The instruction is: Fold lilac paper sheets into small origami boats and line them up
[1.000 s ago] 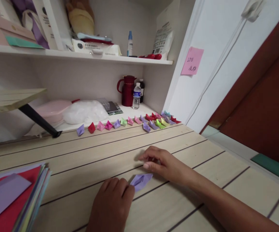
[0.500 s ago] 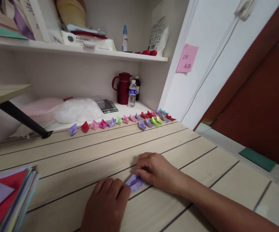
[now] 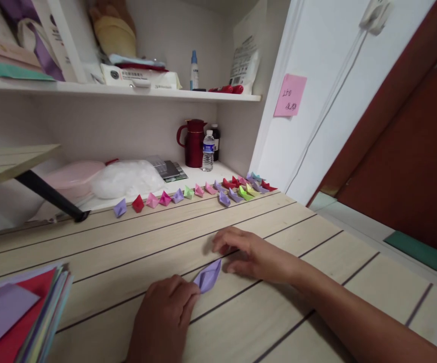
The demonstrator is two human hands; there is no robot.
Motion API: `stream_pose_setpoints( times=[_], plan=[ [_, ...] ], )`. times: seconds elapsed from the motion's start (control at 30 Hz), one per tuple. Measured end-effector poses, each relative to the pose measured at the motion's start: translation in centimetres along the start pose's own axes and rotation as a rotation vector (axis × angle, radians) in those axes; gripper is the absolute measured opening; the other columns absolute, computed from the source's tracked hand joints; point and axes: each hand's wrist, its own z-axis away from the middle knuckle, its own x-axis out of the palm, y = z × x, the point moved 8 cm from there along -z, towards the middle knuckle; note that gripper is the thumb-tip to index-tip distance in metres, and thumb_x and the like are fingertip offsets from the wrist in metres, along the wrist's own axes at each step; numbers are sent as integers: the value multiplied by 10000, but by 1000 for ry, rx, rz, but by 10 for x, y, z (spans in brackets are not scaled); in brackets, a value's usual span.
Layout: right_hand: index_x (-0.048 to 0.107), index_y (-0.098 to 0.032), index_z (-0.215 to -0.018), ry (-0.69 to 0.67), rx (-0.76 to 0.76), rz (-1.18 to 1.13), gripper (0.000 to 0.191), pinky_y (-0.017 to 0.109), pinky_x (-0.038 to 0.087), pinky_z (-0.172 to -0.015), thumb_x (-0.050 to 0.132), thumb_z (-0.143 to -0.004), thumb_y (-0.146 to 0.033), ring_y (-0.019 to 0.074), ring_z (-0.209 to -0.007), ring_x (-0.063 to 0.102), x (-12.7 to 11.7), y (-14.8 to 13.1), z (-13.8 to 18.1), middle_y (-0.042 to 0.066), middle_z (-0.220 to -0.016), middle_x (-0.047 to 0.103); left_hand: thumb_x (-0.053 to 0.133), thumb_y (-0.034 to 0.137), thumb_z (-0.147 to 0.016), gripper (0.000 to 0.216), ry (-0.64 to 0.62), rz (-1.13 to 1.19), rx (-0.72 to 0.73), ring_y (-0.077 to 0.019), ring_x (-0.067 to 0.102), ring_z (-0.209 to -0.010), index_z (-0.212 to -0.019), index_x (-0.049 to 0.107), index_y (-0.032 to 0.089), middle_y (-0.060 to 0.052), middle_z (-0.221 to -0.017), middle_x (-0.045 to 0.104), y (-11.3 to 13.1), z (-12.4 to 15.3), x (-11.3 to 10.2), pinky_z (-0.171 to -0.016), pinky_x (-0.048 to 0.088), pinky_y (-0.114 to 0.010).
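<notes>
A purple paper boat [image 3: 208, 277] is at the middle of the wooden table [image 3: 154, 252], its opening facing up. My left hand [image 3: 167, 312] pinches its near left end between thumb and fingers. Just right of the boat is my right hand [image 3: 247, 254], its thumb and fingers apart with nothing in them, not touching the paper. Behind the hands, several small folded paper boats in many colours stand along the table's back edge, among them a red boat [image 3: 138, 203] and a lime green boat [image 3: 246, 193].
A stack of coloured paper [image 3: 48, 312] lies at the left front. A black bracket [image 3: 52, 194] carries a small wooden shelf above the table's left. Behind the table, a cabinet holds a dark red jug [image 3: 194, 146], a water bottle [image 3: 208, 151] and a white plastic bag [image 3: 125, 179].
My right hand has let go of the purple paper boat, and its fingers have spread. The boat now shows a wider, pointed shape, still in my left hand. The view has tilted up slightly.
</notes>
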Motion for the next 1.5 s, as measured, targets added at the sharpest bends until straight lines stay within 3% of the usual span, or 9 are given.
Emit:
stream_pose_setpoints(
  times=[0.13,0.33,0.47,0.6,0.67,0.97,1.3,1.4,1.5],
  plan=[
    [644,-193,-967,14,4,57,212,236,479,-727,716,-789,-104,146,-808,610,8,-1,-2,7,-912,661,516,154,-923,194,35,-118,78,-160,608,-747,-852,644,280,37,-788,646,9,1,1,-743,453,-318],
    [649,-186,-937,-12,44,26,157,209,451,-652,684,-810,-101,130,-729,603,14,-4,-2,-1,-846,674,595,69,-845,214,56,-175,158,-185,582,-744,-863,629,279,34,-772,620,19,5,-1,-706,414,-335],
    [635,-207,-1082,-22,18,47,289,233,484,-714,716,-813,-136,146,-804,629,13,-8,-1,15,-931,681,605,30,-824,239,59,-197,171,-188,577,-753,-871,620,263,29,-789,618,21,5,-2,-710,406,-342],
    [671,-217,-1048,45,-108,133,263,368,427,-1025,773,-806,-218,247,-1248,513,9,-21,0,101,-1331,546,605,43,-833,220,40,-209,179,-192,571,-754,-882,616,257,24,-794,613,21,5,1,-730,421,-354],
    [690,-220,-1009,80,-131,162,204,403,387,-1074,767,-823,-255,268,-1326,445,9,-24,2,105,-1399,494,580,48,-851,209,32,-215,178,-193,570,-757,-884,615,251,19,-799,613,21,6,3,-739,429,-358],
    [726,-240,-868,88,-244,377,30,428,393,-1022,702,-875,-222,244,-1192,549,24,-38,-2,62,-1311,591,524,70,-889,208,60,-216,210,-184,573,-767,-909,619,254,12,-798,611,24,5,4,-783,443,-370],
    [667,-211,-727,108,-281,395,135,393,393,-962,729,-812,-127,201,-1057,606,32,-42,-4,3,-1093,706,521,121,-909,191,35,-220,202,-168,619,-820,-943,631,273,29,-816,638,14,5,12,-925,432,-406],
    [712,-230,-888,24,-237,257,101,380,406,-995,780,-814,-232,212,-1094,605,28,-32,-5,33,-1112,699,513,191,-935,154,21,-207,193,-175,629,-815,-922,642,273,23,-814,648,12,5,11,-886,450,-404],
    [615,-252,-1267,-70,-140,35,503,342,470,-972,796,-805,-337,220,-1134,599,16,-13,-4,83,-1248,632,518,238,-941,155,1,-83,123,-173,642,-824,-898,659,286,29,-831,672,5,2,7,-846,468,-382]
  ],
)
